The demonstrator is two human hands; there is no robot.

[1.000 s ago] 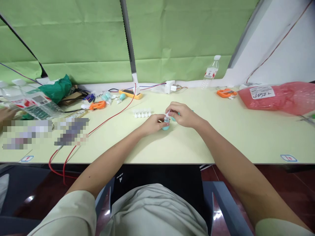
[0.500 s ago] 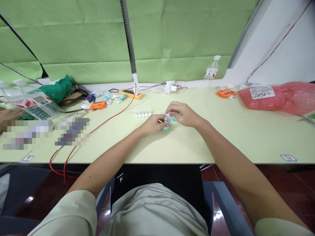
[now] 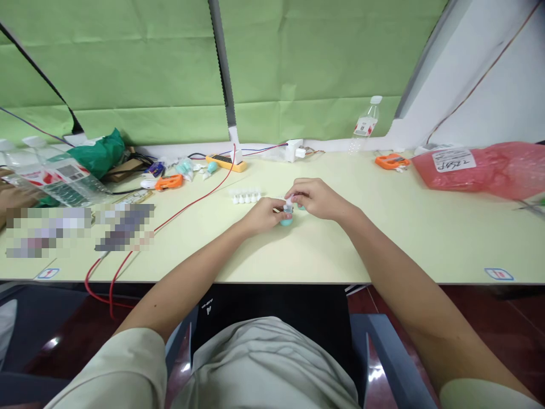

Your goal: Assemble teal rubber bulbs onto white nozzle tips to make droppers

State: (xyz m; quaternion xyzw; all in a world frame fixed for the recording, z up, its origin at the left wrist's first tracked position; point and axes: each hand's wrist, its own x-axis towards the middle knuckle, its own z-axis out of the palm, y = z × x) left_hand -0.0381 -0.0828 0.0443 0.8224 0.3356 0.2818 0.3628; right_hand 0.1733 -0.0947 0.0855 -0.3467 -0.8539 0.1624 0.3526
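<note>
In mid-frame, the left hand (image 3: 264, 215) finger-grips a small bottle (image 3: 286, 221), apparently to steady it while the right hand (image 3: 317, 197) pinches the white top (image 3: 289, 202).

Small teal-based bottle (image 3: 286, 221), clear neck (image 3: 288, 209), white tip (image 3: 289, 201), roughly upright, between hands (image 3: 267, 216)

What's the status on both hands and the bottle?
Left hand gripping small teal-based bottle. Right hand pinching white piece at its top. Nothing visible blocking either hand.
</note>
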